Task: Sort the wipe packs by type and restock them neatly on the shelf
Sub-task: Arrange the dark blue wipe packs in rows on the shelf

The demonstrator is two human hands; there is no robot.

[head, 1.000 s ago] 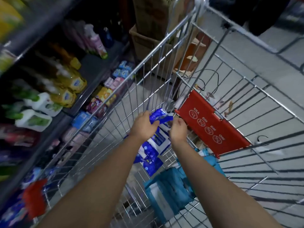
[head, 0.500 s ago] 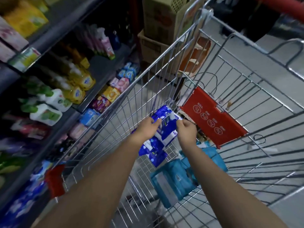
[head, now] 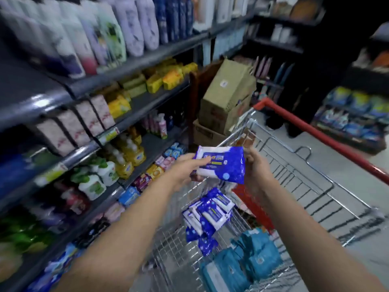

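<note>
Left hand (head: 185, 168) and right hand (head: 253, 167), fingers seemingly clamped, are now lifting a blue wipe pack (head: 223, 165) clear of the cart (head: 168, 245) for shelving.

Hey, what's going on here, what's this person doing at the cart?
A person is restocking wipes. Both hands, left hand and right hand, hold one blue-and-white wipe pack above the shopping cart, beside the store shelves. A pile of matching blue packs lies in the cart, with teal packs nearer the person. The held pack is not yet on a shelf.
</note>
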